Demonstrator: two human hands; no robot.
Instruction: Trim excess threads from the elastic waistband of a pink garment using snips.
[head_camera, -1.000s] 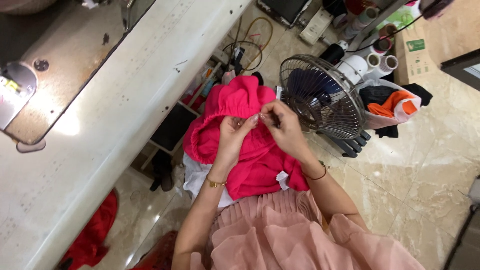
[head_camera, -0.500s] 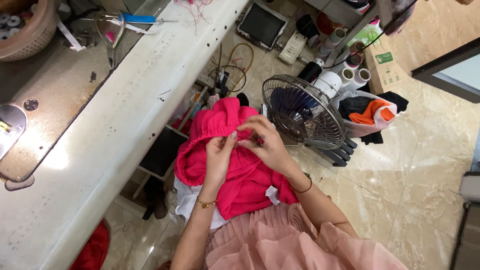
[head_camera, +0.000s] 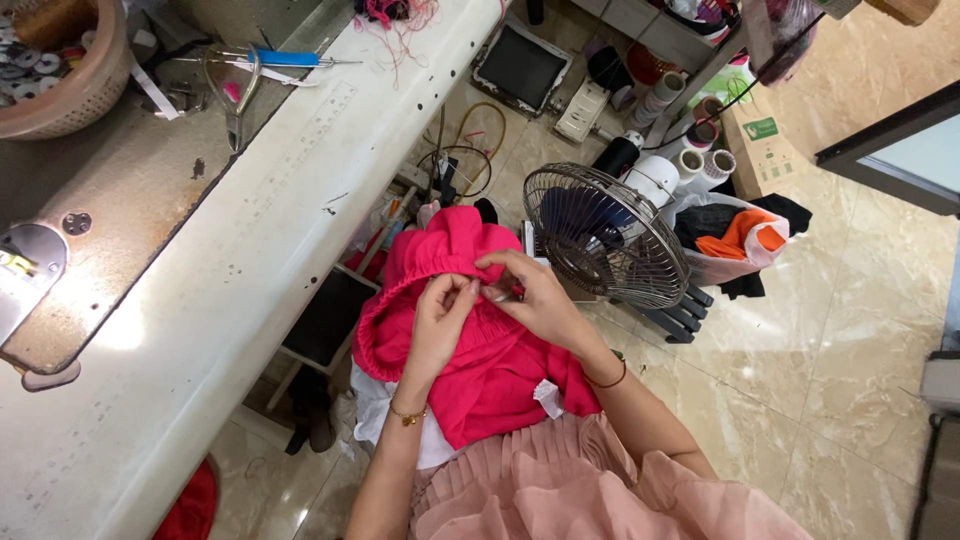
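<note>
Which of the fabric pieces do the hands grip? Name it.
The bright pink garment on the lap: both the left hand and right hand pinch its gathered edge. The orange cloth lies untouched in its bag.

The gathered fabric garment (head_camera: 470, 340) was vivid pink-red, with a small white tag (head_camera: 547, 397). The pleated chiffon skirt (head_camera: 590, 480) was dusty rose. The long worktable (head_camera: 250, 240) was off-white (speckled with dark spots). The round wire-cage fan (head_camera: 605, 235) was dark grey metal, and the marbled stone floor (head_camera: 830, 330) was beige with pale veins.
</note>
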